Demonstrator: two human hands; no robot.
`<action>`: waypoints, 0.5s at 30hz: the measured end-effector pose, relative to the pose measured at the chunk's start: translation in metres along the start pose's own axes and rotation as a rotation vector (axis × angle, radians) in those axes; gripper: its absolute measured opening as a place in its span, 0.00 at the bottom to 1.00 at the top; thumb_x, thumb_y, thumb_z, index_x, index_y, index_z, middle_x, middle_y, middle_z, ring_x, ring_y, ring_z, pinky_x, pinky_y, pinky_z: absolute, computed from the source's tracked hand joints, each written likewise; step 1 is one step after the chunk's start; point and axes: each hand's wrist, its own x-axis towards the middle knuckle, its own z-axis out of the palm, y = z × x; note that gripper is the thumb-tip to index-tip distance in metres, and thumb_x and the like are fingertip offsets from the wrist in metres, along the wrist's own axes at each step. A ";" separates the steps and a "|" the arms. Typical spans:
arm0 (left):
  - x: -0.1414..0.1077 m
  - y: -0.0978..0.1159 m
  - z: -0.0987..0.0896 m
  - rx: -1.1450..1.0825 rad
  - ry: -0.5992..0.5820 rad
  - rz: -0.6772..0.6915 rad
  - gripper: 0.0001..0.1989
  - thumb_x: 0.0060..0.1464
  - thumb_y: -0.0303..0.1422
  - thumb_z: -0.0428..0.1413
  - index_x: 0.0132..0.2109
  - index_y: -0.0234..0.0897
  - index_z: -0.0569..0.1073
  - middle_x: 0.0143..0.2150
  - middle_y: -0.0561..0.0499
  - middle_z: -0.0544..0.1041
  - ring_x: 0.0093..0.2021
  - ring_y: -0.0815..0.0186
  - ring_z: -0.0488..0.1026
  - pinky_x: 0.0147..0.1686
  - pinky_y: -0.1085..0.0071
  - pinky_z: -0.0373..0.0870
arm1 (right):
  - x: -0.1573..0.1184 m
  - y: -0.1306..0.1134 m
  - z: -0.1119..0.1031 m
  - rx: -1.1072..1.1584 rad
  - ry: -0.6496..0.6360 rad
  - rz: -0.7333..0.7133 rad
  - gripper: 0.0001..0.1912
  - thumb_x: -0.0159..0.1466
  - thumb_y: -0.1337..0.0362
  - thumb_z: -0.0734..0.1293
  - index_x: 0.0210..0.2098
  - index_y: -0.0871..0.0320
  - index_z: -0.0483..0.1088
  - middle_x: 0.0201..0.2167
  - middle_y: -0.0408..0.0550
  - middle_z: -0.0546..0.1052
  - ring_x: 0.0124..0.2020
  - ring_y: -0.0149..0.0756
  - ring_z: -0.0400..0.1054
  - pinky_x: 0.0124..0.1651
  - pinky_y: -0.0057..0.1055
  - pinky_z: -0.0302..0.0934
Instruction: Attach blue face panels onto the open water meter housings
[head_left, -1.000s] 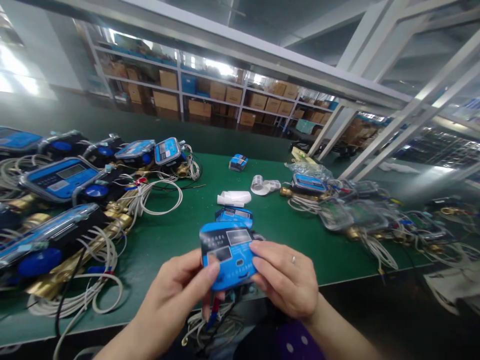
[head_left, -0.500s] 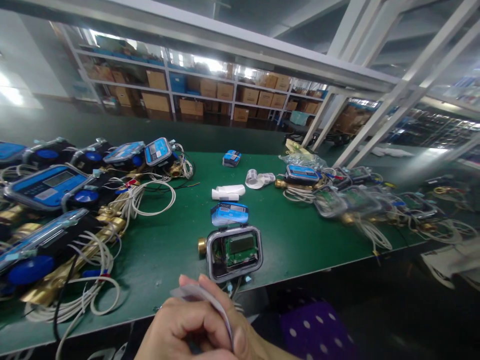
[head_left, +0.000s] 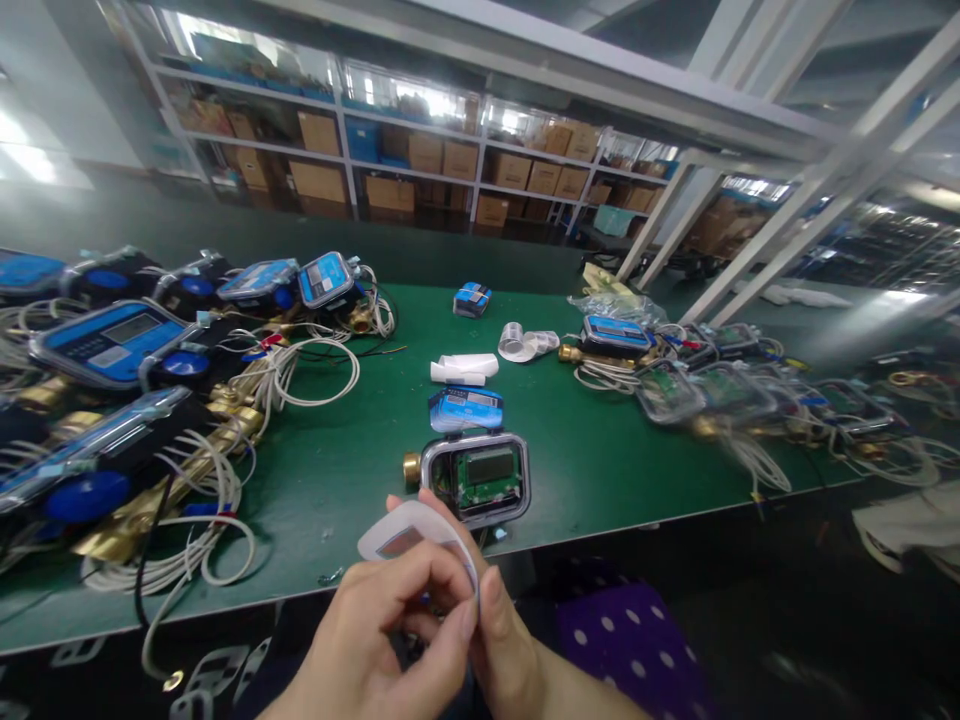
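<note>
In front of my chest, both hands hold a bent faceplate label (head_left: 397, 522), its pale back towards me and a window showing in it. My left hand (head_left: 397, 625) pinches its near edge between thumb and fingers. My right hand (head_left: 506, 635) supports it from behind and the right, fingertips showing past the far edge. Just beyond lies a water meter (head_left: 486, 478) with a clear-framed case, green circuit board and grey display, its brass fitting on the left. A stack of blue faceplate labels (head_left: 466, 408) lies right behind the meter.
Finished-looking blue meters (head_left: 112, 345) with white cables crowd the left of the green table (head_left: 337, 480). Rolled white paper (head_left: 463, 368), a sticker roll (head_left: 525, 343) and a blue bundle (head_left: 472, 299) lie further back. More meters (head_left: 667, 390) stand at right.
My hands have turned the label so more of its pale back and window show. The view has tilted slightly, so the table sits a bit higher in the picture.
</note>
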 end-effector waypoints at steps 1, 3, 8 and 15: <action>-0.001 0.002 0.001 0.104 0.029 0.051 0.08 0.58 0.36 0.53 0.31 0.41 0.72 0.26 0.52 0.75 0.24 0.67 0.73 0.25 0.77 0.71 | 0.001 0.000 0.000 -0.031 0.023 -0.023 0.40 0.65 0.35 0.53 0.67 0.52 0.56 0.65 0.54 0.62 0.61 0.45 0.62 0.64 0.44 0.55; -0.003 0.006 0.004 0.274 0.073 0.133 0.08 0.59 0.34 0.51 0.31 0.41 0.70 0.25 0.54 0.74 0.22 0.69 0.71 0.24 0.78 0.69 | 0.003 0.001 0.000 -0.096 0.062 -0.074 0.39 0.65 0.35 0.52 0.66 0.50 0.57 0.66 0.51 0.60 0.63 0.45 0.60 0.66 0.43 0.51; 0.000 0.008 0.003 0.456 0.121 0.234 0.13 0.62 0.35 0.47 0.29 0.41 0.69 0.22 0.54 0.71 0.20 0.69 0.68 0.24 0.76 0.65 | 0.005 -0.006 -0.006 -0.269 -0.038 -0.120 0.39 0.68 0.37 0.48 0.67 0.55 0.57 0.61 0.54 0.68 0.60 0.44 0.64 0.64 0.42 0.54; -0.037 -0.015 -0.035 0.161 0.149 -0.029 0.21 0.63 0.46 0.48 0.28 0.39 0.70 0.20 0.53 0.70 0.17 0.70 0.67 0.19 0.76 0.65 | 0.016 -0.019 -0.014 -0.831 0.177 -0.464 0.20 0.71 0.60 0.56 0.26 0.59 0.68 0.22 0.45 0.71 0.26 0.32 0.66 0.34 0.29 0.62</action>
